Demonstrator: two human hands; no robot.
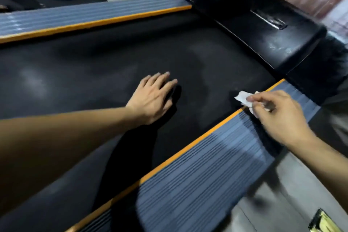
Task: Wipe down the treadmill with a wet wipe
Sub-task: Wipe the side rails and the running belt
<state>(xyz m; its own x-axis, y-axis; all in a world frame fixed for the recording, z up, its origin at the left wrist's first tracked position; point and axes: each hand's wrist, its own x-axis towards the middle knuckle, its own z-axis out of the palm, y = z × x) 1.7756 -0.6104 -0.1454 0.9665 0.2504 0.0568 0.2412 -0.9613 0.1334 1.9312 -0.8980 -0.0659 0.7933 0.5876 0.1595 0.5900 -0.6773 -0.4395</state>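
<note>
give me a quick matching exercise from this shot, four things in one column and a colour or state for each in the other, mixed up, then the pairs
Things
1. left hand
2. right hand
3. belt
4. rail edge

States
A. orange
B. pinches the white wipe
C. black
D. flat on the belt, fingers straight

Pairs: 1-D, 2-B, 3-C, 4-A
</note>
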